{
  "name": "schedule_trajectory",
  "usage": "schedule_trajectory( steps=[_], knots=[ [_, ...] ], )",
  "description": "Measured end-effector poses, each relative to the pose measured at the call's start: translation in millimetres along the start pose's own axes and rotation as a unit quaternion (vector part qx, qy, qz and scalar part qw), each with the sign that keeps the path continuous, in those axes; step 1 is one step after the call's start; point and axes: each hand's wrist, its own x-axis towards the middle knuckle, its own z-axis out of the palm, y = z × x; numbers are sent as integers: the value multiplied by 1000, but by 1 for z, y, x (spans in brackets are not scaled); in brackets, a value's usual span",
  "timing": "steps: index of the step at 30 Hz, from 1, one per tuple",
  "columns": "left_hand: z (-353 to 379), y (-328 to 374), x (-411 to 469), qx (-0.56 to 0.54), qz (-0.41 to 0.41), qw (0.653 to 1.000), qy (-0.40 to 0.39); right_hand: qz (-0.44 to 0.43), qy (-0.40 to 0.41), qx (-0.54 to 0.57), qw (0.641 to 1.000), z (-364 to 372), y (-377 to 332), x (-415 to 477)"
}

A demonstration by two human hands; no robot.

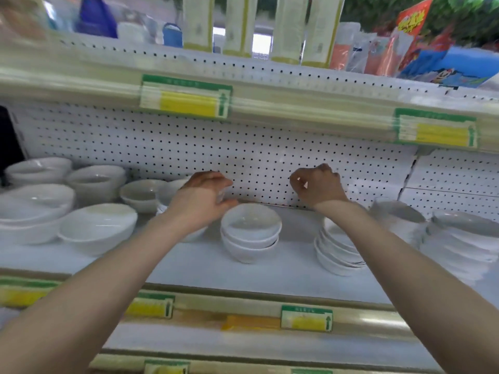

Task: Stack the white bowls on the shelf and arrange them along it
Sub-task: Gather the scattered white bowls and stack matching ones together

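Both hands are raised over the shelf (pixel 205 268) and nothing is held in either; the left hand (pixel 201 202) is spread, fingers curved and apart, above and just left of a short stack (pixel 250 233) of small white bowls at the shelf's middle; the right hand (pixel 318 186) is loosely curled with the fingertips drawn together, set before the pegboard (pixel 162 147) above a taller stack (pixel 337 249), which is partly hidden by the forearm.

More bowls are spread along the shelf; large bowls (pixel 97 225) are nested at the left, smaller ones (pixel 140 194) are placed behind them near the pegboard, and another stack (pixel 464 238) is seen at the right, blurred.

A reach toward the bowls is judged to be in hand, with stacking partly done; several bowls at the left are not yet gathered.

Several risks can be named; the tall stack under the right forearm appears to lean, and it could be toppled if it is brushed by the arm as the hand is lowered; bowls of unlike size could be mixed, and an unsteady pile would be made; glazed bowls are likely slick, so one gripped by the rim alone could be dropped; the middle stack sits toward the front, so a hard push could send it over the edge; bowls set down roughly could be chipped.
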Motion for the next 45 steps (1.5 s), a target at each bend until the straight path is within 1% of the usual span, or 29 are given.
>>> schedule_trajectory(
  steps=[5, 9, 14, 20, 23, 26, 29, 33, 35, 37, 39, 41, 42, 45],
  knots=[
    [-5, -32, -9, 14, 3, 1000, 2, 12, -33, -11, 999, 21, -36, 0],
    [-1, -36, 4, 7, 1, 1000, -23, 17, -36, -25, 999, 24, -29, 3],
    [9, -8, 40, -3, 31, 998, -52, 29, -61, -38, 997, 4, 22, 20],
    [43, 46, 87, -13, 90, 993, -70, 64, -120, -109, 985, -33, 99, 48],
    [63, 71, 111, -14, 100, 992, -79, 70, -195, -143, 968, -42, 141, 61],
    [79, 92, 130, 3, 110, 990, -93, 69, -280, -116, 950, -34, 175, 72],
    [92, 102, 142, 17, 114, 987, -112, 27, -350, -112, 930, -12, 185, 78],
    [100, 102, 148, 35, 104, 986, -128, -49, -395, -166, 902, 16, 164, 81],
    [101, 100, 149, 42, 95, 986, -129, -86, -416, -217, 879, 27, 152, 80],
    [100, 99, 148, 49, 90, 986, -129, -123, -436, -280, 846, 38, 142, 81],
    [99, 96, 147, 53, 89, 986, -130, -145, -453, -300, 827, 46, 137, 84],
    [98, 92, 145, 53, 81, 987, -127, -157, -456, -304, 822, 49, 134, 88],
    [96, 89, 144, 52, 77, 988, -125, -160, -454, -297, 825, 50, 134, 89],
    [89, 79, 139, 54, 64, 990, -117, -163, -433, -252, 850, 52, 137, 96]
  ],
)
